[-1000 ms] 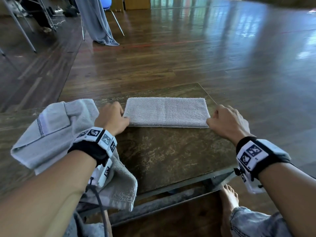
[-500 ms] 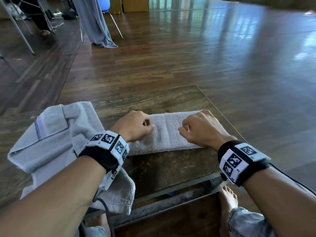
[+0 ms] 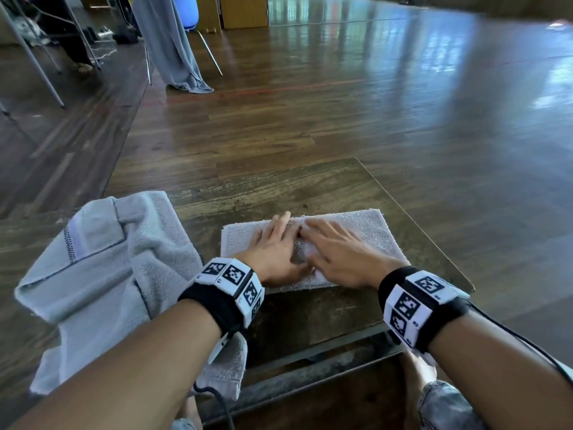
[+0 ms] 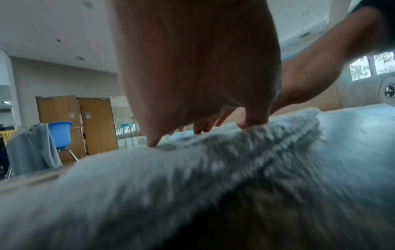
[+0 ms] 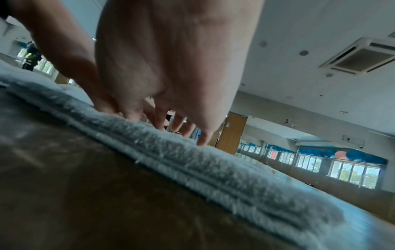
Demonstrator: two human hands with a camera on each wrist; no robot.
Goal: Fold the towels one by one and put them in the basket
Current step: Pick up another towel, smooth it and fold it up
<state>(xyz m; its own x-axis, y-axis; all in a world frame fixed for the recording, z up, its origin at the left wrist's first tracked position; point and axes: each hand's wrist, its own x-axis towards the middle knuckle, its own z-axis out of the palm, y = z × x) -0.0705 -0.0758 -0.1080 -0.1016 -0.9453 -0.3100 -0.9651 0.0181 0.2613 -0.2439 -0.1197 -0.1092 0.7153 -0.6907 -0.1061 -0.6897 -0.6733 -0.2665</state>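
A folded pale grey towel [image 3: 369, 231] lies on the right part of the worn wooden table [image 3: 313, 190]. Both hands lie flat on top of it, side by side, fingers straight. My left hand [image 3: 273, 243] presses the towel's left half, my right hand [image 3: 335, 246] its middle. In the left wrist view the left fingertips [image 4: 153, 142] touch the towel's pile [image 4: 192, 177]. The right wrist view has the right fingertips [image 5: 203, 142] pressing the towel [image 5: 213, 165] near its stacked front edge. No basket is in view.
A heap of loose grey towels [image 3: 102, 274] lies on the table's left side and hangs over its front edge. The table's right corner [image 3: 465, 287] is close to my right wrist. Dark wooden floor lies beyond, with a chair draped in grey cloth [image 3: 167, 41] at the back.
The long folded towel has been folded in half to a shorter block. Both hands, which pinched its ends a second ago, came together and now lie flat on top.
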